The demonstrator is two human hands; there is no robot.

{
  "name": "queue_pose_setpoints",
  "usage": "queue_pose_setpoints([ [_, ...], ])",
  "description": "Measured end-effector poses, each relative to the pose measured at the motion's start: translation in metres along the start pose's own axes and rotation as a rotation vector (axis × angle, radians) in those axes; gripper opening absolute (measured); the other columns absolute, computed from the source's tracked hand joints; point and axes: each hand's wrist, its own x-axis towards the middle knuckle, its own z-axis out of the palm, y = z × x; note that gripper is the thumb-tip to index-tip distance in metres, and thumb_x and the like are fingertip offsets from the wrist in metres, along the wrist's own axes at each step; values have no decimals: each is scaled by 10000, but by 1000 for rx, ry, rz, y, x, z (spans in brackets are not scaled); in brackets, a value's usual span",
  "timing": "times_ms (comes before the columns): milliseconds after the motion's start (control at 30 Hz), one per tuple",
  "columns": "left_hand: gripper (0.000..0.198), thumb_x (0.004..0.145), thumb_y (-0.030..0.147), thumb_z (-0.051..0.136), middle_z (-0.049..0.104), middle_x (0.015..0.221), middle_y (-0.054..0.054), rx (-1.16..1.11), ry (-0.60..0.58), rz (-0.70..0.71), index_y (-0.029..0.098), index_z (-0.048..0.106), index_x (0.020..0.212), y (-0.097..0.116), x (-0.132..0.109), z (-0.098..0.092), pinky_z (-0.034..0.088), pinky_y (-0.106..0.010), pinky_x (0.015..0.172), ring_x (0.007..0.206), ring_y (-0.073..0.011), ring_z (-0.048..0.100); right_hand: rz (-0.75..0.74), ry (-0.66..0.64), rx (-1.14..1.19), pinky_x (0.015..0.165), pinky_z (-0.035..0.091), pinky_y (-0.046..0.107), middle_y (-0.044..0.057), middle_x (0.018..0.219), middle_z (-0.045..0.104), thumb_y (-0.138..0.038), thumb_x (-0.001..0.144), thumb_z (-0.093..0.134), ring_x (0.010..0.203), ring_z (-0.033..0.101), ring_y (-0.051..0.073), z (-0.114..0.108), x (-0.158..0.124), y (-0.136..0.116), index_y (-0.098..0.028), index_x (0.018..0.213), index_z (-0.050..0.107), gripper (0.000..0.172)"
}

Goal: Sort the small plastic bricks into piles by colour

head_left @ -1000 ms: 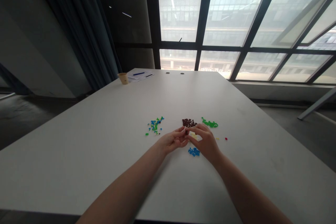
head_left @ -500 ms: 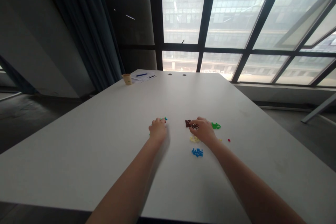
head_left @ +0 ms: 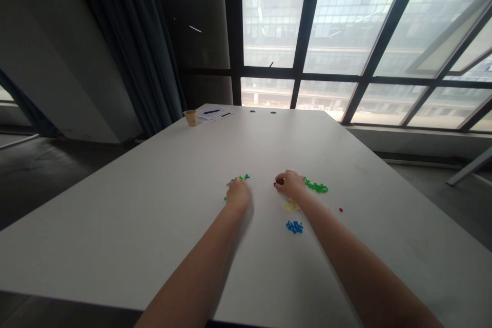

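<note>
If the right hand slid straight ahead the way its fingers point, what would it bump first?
The small dark brown plastic pieces right at the tips of the right hand. It may already be touching them; from this view I can't quite tell.

"What are you touching?"

"My bare fingertips [head_left: 287,176] are resting on a smooth, matt white tabletop [head_left: 154,220], and the tiny bright-green plastic bricks [head_left: 316,187] beside them are showing a glossy moulded finish."

"And further off?"

"A tan paper cup [head_left: 190,118] is looking dull, and a dark cloth curtain [head_left: 130,46] is hanging beside black metal window frames [head_left: 307,20]."
</note>
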Motion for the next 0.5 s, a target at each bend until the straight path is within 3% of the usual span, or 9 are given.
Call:
queue_pose_setpoints([
  [100,238,804,115,364,544,1039,-167,127,-8,6,125,594,863,1,-2,-1,348,-294,796,956,-224,504,8,78,36,725,327,322,48,847,598,-281,710,543,857,514,195,-12,-5,3,-252,847,693,206],
  [233,251,767,61,361,564,980,-159,137,-36,4,122,600,815,2,-2,-3,353,-278,743,887,-211,526,18,207,123,662,345,280,22,730,558,-275,721,501,687,503,145,-25,-19,19,-239,816,694,218],
  [500,255,776,76,351,554,957,-171,66,-1,-39,130,593,834,3,0,-2,355,-301,726,879,-232,519,111,371,331,605,369,264,29,644,549,-338,717,460,593,481,142,-18,-50,68,-159,748,689,292],
])
